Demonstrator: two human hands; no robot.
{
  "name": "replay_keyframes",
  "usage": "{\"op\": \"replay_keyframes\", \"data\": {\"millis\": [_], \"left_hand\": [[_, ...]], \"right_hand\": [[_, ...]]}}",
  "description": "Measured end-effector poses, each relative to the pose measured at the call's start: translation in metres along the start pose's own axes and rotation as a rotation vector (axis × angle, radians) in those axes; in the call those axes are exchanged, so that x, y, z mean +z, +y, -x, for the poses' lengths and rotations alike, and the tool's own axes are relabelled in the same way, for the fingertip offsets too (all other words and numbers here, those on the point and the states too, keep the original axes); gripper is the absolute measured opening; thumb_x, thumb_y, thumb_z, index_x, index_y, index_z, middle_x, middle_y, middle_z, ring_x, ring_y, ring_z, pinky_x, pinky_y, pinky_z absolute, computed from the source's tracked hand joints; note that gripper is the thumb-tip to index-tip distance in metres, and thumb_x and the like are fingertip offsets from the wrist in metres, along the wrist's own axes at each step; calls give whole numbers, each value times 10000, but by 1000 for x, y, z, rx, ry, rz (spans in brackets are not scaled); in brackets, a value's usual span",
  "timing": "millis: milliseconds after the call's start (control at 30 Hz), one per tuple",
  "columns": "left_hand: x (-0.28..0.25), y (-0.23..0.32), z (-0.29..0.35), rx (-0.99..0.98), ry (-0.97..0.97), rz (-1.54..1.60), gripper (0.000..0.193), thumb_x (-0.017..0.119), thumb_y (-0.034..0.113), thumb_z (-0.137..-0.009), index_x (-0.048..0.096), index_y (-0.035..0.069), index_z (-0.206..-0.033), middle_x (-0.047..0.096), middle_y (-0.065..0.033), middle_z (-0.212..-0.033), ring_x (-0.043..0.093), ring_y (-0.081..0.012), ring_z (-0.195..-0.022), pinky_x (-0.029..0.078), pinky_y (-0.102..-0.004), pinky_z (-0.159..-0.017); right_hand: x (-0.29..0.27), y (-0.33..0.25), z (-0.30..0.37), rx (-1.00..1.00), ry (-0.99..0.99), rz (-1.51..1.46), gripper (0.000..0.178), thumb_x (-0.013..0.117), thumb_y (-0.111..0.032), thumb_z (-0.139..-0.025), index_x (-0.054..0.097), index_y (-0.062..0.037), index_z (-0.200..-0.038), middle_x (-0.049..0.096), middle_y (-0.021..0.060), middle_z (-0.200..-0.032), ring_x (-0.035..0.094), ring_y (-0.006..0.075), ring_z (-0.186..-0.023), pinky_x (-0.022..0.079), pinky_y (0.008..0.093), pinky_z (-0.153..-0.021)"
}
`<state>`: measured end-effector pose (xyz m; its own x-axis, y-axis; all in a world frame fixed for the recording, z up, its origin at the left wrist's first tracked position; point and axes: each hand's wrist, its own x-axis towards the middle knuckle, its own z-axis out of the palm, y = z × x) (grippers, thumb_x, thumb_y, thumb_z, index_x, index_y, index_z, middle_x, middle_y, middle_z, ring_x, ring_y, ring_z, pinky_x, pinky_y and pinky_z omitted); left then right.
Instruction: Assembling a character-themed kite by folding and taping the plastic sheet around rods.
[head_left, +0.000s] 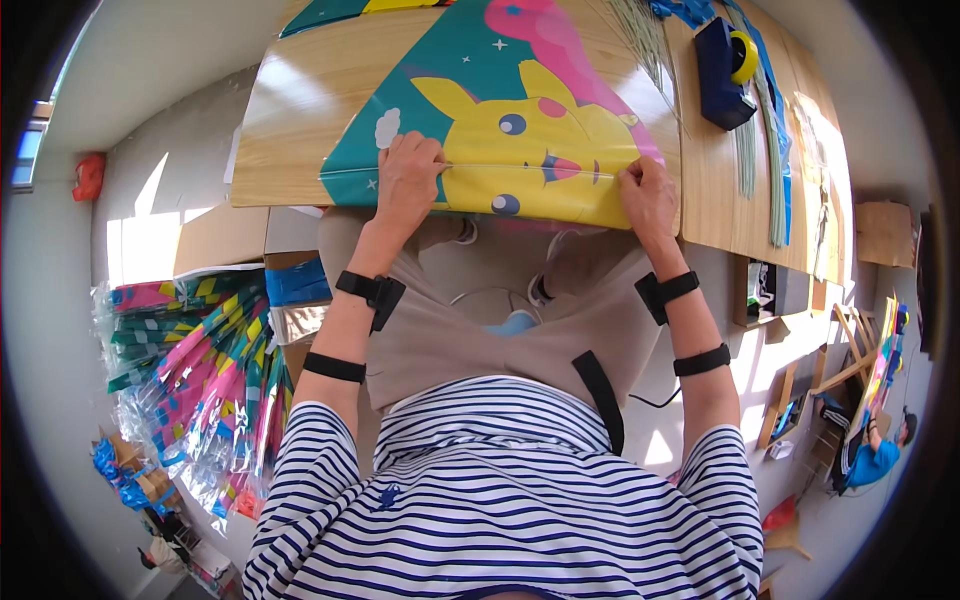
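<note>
- Upper centre: left hand (408,185) and right hand (650,200) each pinch printed sheet (480,140) at pale line (520,167); crease or strip, unclear.
- Advisable: even tension, line straight.

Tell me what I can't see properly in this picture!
In the head view:
Printed sheet: far end cut off by the top edge.
Sheet beneath the left hand and right hand: covered by those hands.
Person in blue: too small to make out clearly.
</note>
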<state>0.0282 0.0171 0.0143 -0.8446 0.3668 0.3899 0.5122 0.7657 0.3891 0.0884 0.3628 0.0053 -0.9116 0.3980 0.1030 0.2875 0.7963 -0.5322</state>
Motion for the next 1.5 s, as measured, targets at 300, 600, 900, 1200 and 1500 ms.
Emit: {"op": "replay_keyframes", "data": {"millis": [300, 600, 900, 1200, 1500], "left_hand": [[0, -1, 0, -18, -4, 13, 120, 729, 76, -793, 614, 103, -812, 563, -54, -895, 545, -287, -921, 395, -426, -792], [-17, -27, 12, -114, 34, -20, 118, 730, 63, -788, 628, 116, -816, 565, -48, -896, 552, -284, -932, 403, -417, -797], [-8, -10, 7, -74, 36, 43, 84, 713, 66, -797, 637, 96, -817, 571, -62, -869, 555, -293, -926, 414, -418, -816], [4, -4, 2, -34, 27, 45, 113, 735, 90, -785, 623, 102, -798, 555, -53, -877, 540, -289, -934, 406, -433, -816], [6, -4, 2, -22, 23, 65, 113, 734, 98, -778, 622, 100, -793, 559, -56, -875, 544, -292, -925, 414, -432, -811]], "right_hand": [[-2, -13, 1, 13, -36, 105, 353, 761, -384, -806, 598, -71, -792, 645, 111, -819, 639, 330, -787, 485, 459, -691], [-5, -18, 2, -4, -25, 123, 367, 762, -392, -807, 597, -64, -799, 638, 111, -816, 639, 328, -782, 484, 453, -694], [-4, -16, 1, 5, -37, 121, 377, 763, -391, -808, 603, -50, -824, 637, 125, -851, 634, 331, -805, 481, 451, -711], [-4, -16, 2, 12, -47, 109, 371, 763, -386, -809, 596, -54, -816, 637, 126, -854, 632, 336, -817, 479, 455, -714], [-4, -16, 1, 17, -45, 120, 374, 764, -389, -807, 601, -53, -818, 642, 130, -861, 634, 345, -818, 480, 460, -720]]}}
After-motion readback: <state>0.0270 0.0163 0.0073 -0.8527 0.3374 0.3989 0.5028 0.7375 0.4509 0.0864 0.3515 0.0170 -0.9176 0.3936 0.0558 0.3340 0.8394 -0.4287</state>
